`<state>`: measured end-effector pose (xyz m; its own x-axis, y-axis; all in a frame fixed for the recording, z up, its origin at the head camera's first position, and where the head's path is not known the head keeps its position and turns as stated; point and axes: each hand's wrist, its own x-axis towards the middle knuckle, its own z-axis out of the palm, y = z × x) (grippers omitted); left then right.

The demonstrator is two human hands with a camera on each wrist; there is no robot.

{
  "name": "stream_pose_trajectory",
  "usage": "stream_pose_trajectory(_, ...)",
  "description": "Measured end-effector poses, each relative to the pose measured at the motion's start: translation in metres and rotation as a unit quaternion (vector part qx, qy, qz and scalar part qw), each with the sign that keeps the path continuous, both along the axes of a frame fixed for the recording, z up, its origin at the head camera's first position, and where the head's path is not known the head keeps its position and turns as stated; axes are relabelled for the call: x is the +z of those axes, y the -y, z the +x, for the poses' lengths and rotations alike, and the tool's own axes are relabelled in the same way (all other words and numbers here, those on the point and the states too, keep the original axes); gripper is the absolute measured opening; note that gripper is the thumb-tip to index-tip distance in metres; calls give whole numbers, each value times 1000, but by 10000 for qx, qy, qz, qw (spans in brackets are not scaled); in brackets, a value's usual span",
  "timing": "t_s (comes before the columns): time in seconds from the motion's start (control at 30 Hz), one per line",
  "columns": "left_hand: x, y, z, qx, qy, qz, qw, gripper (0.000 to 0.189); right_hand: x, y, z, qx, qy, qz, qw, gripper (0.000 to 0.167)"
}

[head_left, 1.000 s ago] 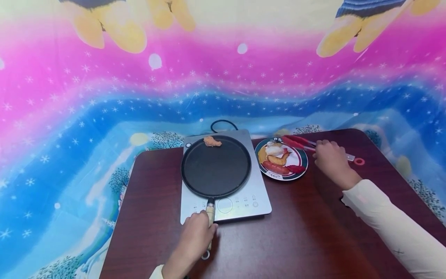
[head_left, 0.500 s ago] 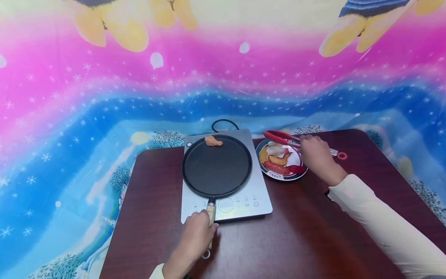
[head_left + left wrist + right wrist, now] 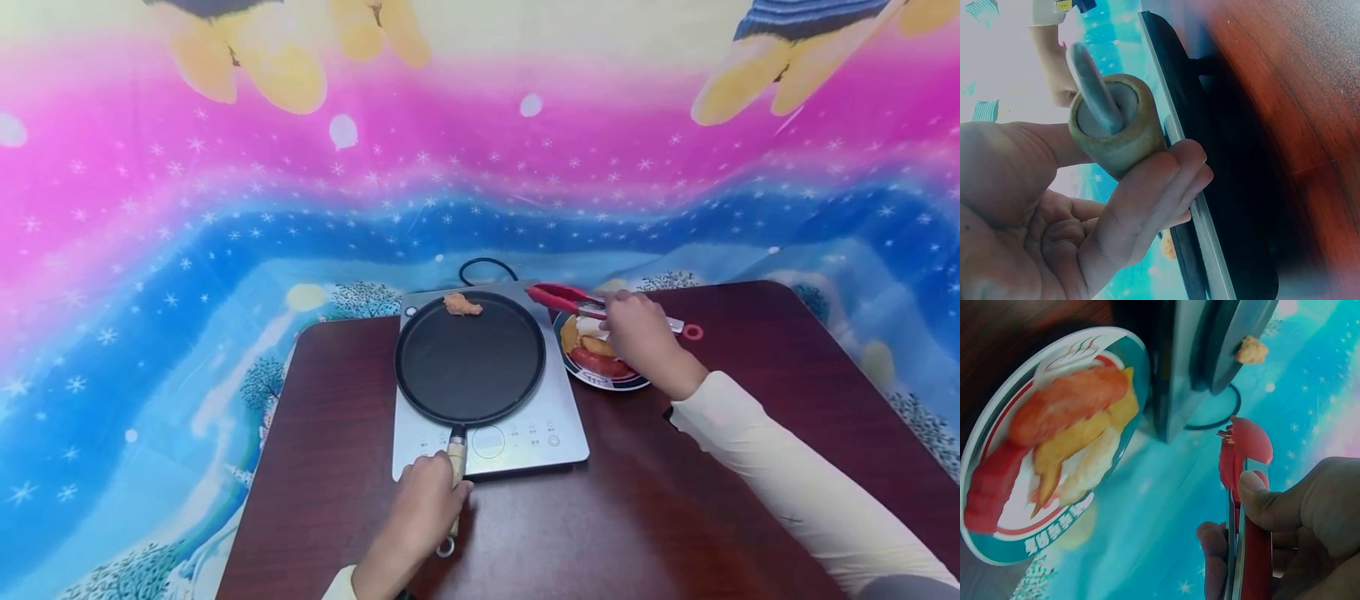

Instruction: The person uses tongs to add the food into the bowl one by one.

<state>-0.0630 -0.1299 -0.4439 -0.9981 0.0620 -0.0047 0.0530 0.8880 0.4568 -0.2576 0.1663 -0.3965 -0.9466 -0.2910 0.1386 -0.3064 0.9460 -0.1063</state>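
Observation:
My left hand (image 3: 427, 496) grips the pale handle (image 3: 456, 467) of a black flat frying pan (image 3: 468, 367), its fingers curled around the handle in the left wrist view. An orange-brown lump of food (image 3: 462, 305) lies at the pan's far edge. My right hand (image 3: 643, 337) holds red-tipped metal tongs (image 3: 562, 297) above the plate, tips pointing left toward the pan. In the right wrist view, small brownish bits show at the tong tips (image 3: 1254, 440); I cannot tell what they belong to. A patterned plate (image 3: 1138, 362) holds a sausage (image 3: 1072, 403), a chicken wing (image 3: 1063, 440) and other food.
The pan sits on a silver induction cooktop (image 3: 558, 417), with a black cord (image 3: 480, 260) looping behind it. All stand on a dark red-brown table (image 3: 337, 400). A printed pink-and-blue cloth (image 3: 450, 167) hangs behind the table's far edge.
My right hand and the tongs have moved left across the plate, so the tong tips now reach the cooktop's far right corner. My left hand and the pan have stayed put.

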Motion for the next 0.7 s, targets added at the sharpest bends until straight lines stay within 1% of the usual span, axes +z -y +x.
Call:
stream_pose_trajectory(0.07,0,0,0,11,14,6,10000,27,-1,7,0,35,-37,-49,10000,40)
stream_pose_trajectory(0.17,1,0,0,4,25,-5,10000,27,-2,17,0,90,-70,-46,9999,40)
stream_pose_trajectory(0.27,0,0,0,-5,-6,-6,10000,27,-3,28,1,186,-24,19,9998,35)
stream_pose_trajectory(0.43,0,2,0,-8,-29,19,10000,27,-6,46,3,336,41,175,9993,33)
stream_pose_trajectory(0.7,0,2,-1,-13,93,83,9999,26,-22,56,1,369,-116,299,9988,33)
